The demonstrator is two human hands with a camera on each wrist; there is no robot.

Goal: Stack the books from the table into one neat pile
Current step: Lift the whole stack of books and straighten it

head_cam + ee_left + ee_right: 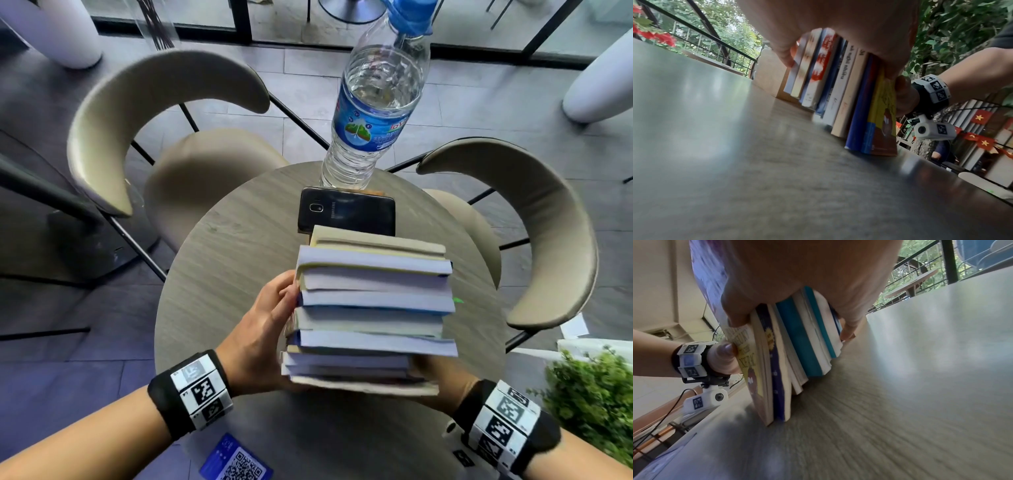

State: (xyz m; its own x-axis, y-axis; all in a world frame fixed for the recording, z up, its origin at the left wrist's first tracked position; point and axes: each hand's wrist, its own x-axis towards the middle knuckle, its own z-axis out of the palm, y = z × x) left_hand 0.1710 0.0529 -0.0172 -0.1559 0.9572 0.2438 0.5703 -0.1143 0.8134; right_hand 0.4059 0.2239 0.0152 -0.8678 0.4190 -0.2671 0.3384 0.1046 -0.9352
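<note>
We clamp the books [371, 308] from both sides, left hand [263, 337] and right hand [442, 387], fingers curled around them, at frame centre on the table [219, 260]. They are gathered; edges still need squaring.

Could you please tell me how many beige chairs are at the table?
2: one beige chair past the table's far-left edge, the other at its right; others may sit out of frame.
</note>
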